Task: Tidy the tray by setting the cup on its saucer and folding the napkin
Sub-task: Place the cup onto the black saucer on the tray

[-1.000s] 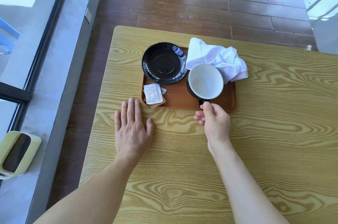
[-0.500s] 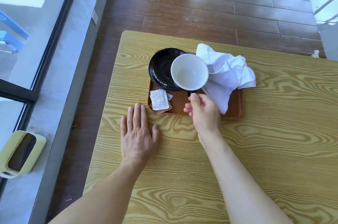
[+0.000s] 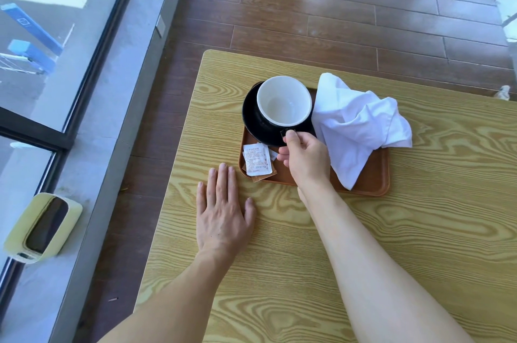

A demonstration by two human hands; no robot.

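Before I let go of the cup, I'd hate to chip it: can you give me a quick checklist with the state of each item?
1. Cup over the black saucer: ok.
2. Cup fully seated, not hovering: cannot tell.
3. Right hand holds the handle: ok.
4. Left hand flat on the table, off the tray: ok.
5. White napkin folded: not ok, crumpled.

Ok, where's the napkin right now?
In the head view the napkin lies crumpled on the right part of the tray, just right of the cup and saucer, spilling over the tray's right edge.
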